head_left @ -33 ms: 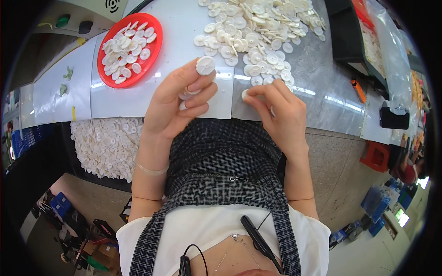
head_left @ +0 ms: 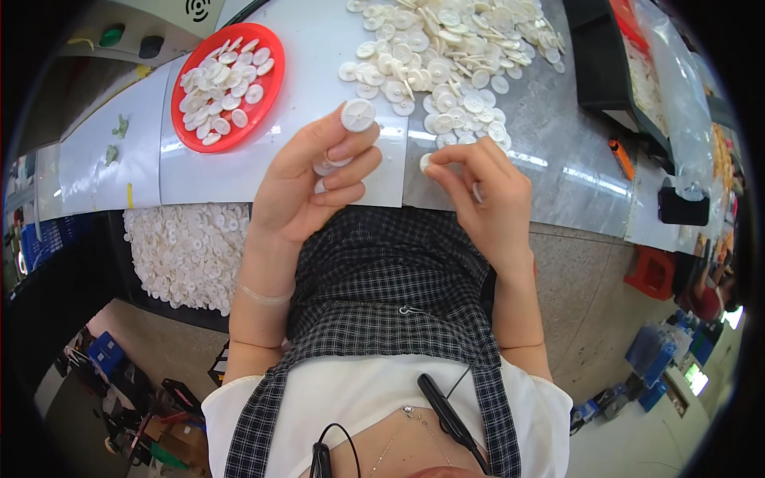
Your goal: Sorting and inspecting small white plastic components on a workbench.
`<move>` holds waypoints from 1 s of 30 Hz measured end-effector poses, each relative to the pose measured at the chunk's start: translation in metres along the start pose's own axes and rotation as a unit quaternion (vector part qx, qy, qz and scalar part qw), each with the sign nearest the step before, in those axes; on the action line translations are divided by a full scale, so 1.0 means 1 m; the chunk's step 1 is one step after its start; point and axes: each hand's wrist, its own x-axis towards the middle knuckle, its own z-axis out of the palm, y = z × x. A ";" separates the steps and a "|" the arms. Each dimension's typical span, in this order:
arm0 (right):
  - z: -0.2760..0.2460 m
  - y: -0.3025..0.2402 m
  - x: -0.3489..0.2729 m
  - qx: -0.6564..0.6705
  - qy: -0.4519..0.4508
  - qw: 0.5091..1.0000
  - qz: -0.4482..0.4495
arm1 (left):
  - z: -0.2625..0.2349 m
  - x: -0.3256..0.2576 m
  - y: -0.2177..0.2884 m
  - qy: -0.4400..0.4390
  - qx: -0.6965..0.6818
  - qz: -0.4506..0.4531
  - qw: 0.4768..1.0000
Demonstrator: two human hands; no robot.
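My left hand [head_left: 307,175] is raised over the table's near edge and pinches a white plastic gear [head_left: 358,115] between thumb and forefinger, its spoked face showing. More white discs are tucked under that hand's curled fingers. To its right, my right hand [head_left: 492,191] is closed on a smaller-looking white gear [head_left: 425,162] at its fingertips, seen partly edge-on. Another white piece shows inside its palm, mostly hidden. Just beyond my right hand spreads a large heap of white gears [head_left: 446,60]. A red plate [head_left: 276,84] bearing more gears [head_left: 219,86] lies at the far left.
Below the table's left edge, a dark bin is full of white gears [head_left: 187,255]. On the right are a black crate [head_left: 591,60], an orange cutter knife [head_left: 621,158] and a black phone-like slab [head_left: 684,207]. A machine with knobs [head_left: 151,46] stands back left.
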 end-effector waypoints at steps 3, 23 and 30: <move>-0.002 0.003 0.000 0.224 -0.018 0.969 0.100 | -0.007 0.000 -0.004 -0.127 -0.163 -0.047 0.977; 0.022 0.004 0.005 0.861 -0.149 0.375 0.309 | 0.006 0.001 -0.012 -0.018 0.001 0.051 0.999; 0.019 0.005 0.006 0.855 -0.156 0.413 0.271 | 0.001 0.005 -0.012 0.028 0.088 0.105 0.990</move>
